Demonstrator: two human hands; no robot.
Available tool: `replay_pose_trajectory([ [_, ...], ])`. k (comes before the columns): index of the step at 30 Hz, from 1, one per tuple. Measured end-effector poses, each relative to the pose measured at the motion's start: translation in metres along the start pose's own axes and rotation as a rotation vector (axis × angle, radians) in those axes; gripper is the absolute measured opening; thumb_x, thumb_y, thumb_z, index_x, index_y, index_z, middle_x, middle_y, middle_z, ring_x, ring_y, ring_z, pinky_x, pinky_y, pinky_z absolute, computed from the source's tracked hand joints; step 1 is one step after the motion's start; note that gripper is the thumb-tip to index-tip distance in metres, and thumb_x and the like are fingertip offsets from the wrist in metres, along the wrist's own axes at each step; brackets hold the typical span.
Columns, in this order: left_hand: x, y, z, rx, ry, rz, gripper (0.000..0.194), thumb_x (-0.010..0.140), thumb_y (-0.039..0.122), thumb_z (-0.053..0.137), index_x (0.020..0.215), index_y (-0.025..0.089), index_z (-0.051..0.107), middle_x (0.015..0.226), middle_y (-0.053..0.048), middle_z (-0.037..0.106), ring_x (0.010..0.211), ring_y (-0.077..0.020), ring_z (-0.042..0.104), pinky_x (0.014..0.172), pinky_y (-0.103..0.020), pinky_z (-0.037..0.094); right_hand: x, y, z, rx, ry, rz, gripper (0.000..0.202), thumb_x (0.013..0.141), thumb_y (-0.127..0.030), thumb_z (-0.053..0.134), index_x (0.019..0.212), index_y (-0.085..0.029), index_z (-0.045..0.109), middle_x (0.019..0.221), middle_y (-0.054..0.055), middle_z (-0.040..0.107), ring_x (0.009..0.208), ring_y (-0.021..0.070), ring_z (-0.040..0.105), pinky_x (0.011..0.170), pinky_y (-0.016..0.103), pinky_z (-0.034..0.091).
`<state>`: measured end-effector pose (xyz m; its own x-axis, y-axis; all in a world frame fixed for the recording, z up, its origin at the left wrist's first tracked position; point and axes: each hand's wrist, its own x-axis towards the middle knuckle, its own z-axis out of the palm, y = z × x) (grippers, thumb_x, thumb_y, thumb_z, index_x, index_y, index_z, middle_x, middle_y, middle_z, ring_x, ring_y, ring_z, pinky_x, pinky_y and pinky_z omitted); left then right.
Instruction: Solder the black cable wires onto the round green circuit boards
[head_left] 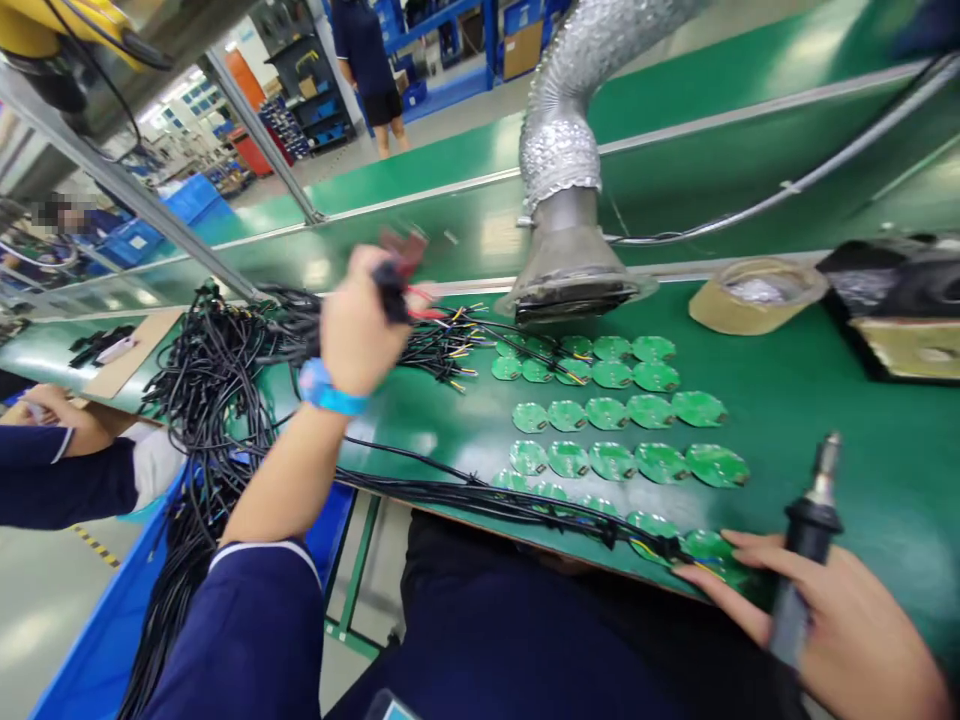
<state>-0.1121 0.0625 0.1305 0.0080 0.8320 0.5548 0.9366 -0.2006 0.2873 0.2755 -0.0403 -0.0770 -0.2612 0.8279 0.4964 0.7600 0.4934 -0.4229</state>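
My left hand [360,325] is raised over the bench, closed around a blurred black-and-red object [394,285] whose kind I cannot make out. Beneath it lie black cables with bare coloured wire ends [457,345]. In my right hand [847,610] a soldering iron [806,550] is held, its metal tip pointing up. The thumb and forefinger of that hand reach to a green circuit board [709,545] at the bench's front edge, beside the wired end of a black cable [615,525]. Several round green boards [607,413] lie in rows between the hands.
A fume extraction hood [570,260] hangs over the back rows. A tape roll [757,295] and a black holder [900,300] stand at the right. A big cable heap [217,370] spills into a blue bin [97,640]. A co-worker's arm [67,450] is at left.
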Motion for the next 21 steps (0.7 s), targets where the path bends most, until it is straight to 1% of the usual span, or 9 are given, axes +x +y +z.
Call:
replay_pose_trajectory([
  [2,-0.032,0.02,0.038,0.006,-0.333,0.248,0.075,0.07,0.051,0.072,0.126,0.016,0.037,0.123,-0.015,0.052,0.124,-0.038,0.044,0.102,-0.054,0.038,0.004,-0.003,-0.006,-0.019,-0.005,-0.103,0.028,0.077,-0.051,0.063,0.082,-0.027,0.049,0.078,0.005,0.066,0.068,0.0199,0.064,0.061,0.033,0.053],
  [3,-0.047,0.023,0.052,0.014,-0.421,0.314,0.089,0.064,0.05,0.077,0.132,0.015,0.032,0.131,-0.018,0.047,0.129,-0.0417,0.035,0.105,-0.059,0.032,0.006,-0.005,-0.008,-0.03,0.003,-0.13,0.027,0.079,-0.049,0.063,0.084,-0.026,0.049,0.079,0.006,0.066,0.069,0.0201,0.064,0.061,0.033,0.053],
  [4,-0.06,0.023,0.062,0.008,-0.466,0.35,0.096,0.063,0.049,0.078,0.136,0.015,0.027,0.136,-0.019,0.042,0.133,-0.0422,0.029,0.107,-0.061,0.028,0.007,-0.006,-0.009,-0.041,0.012,-0.135,0.026,0.079,-0.047,0.063,0.085,-0.025,0.049,0.081,0.007,0.066,0.07,0.0203,0.064,0.062,0.033,0.052],
  [6,-0.08,0.016,0.072,-0.03,-0.434,0.33,0.082,0.071,0.045,0.073,0.136,0.018,0.032,0.137,-0.018,0.043,0.133,-0.0369,0.032,0.108,-0.057,0.031,0.007,-0.008,-0.009,-0.045,0.016,-0.143,0.025,0.08,-0.043,0.063,0.087,-0.024,0.049,0.083,0.007,0.065,0.073,0.0203,0.064,0.063,0.032,0.052],
  [9,-0.093,0.009,0.071,-0.119,-0.271,0.197,0.032,0.085,0.034,0.061,0.112,0.019,0.056,0.112,-0.011,0.062,0.11,-0.025,0.055,0.096,-0.044,0.045,0.007,-0.009,-0.007,-0.03,0.023,-0.137,0.027,0.078,-0.041,0.066,0.09,-0.023,0.05,0.086,0.007,0.064,0.076,0.0205,0.063,0.066,0.032,0.052],
  [11,-0.095,0.012,0.067,-0.184,-0.233,0.129,0.013,0.087,0.028,0.057,0.094,0.018,0.063,0.091,-0.006,0.066,0.09,-0.0191,0.061,0.084,-0.036,0.05,0.006,-0.009,-0.006,0.001,0.03,-0.111,0.029,0.078,-0.043,0.066,0.092,-0.023,0.051,0.087,0.007,0.064,0.077,0.0214,0.063,0.067,0.034,0.052],
  [15,-0.103,0.033,0.062,-0.306,-0.414,0.099,0.016,0.089,0.026,0.055,0.078,0.017,0.063,0.073,-0.001,0.064,0.068,-0.0124,0.058,0.066,-0.025,0.048,0.004,-0.012,-0.01,0.025,-0.027,-0.067,0.032,0.078,-0.044,0.065,0.097,-0.022,0.052,0.091,0.008,0.063,0.083,0.0233,0.062,0.071,0.037,0.051],
  [18,-0.12,0.048,0.063,-0.36,-0.669,0.297,0.021,0.085,0.036,0.06,0.093,0.017,0.063,0.086,-0.004,0.066,0.081,-0.0154,0.06,0.074,-0.027,0.049,0.003,-0.016,-0.014,0.033,-0.059,-0.06,0.032,0.079,-0.042,0.065,0.099,-0.02,0.05,0.096,0.011,0.063,0.086,0.0241,0.061,0.073,0.039,0.051],
  [21,-0.146,0.058,0.07,-0.276,-0.68,0.489,0.029,0.087,0.032,0.058,0.11,0.014,0.058,0.091,-0.007,0.064,0.085,-0.0184,0.058,0.075,-0.031,0.048,0.003,-0.019,-0.014,0.021,-0.027,-0.051,0.029,0.078,-0.037,0.068,0.094,-0.021,0.05,0.094,0.01,0.063,0.085,0.0237,0.061,0.072,0.039,0.051],
])
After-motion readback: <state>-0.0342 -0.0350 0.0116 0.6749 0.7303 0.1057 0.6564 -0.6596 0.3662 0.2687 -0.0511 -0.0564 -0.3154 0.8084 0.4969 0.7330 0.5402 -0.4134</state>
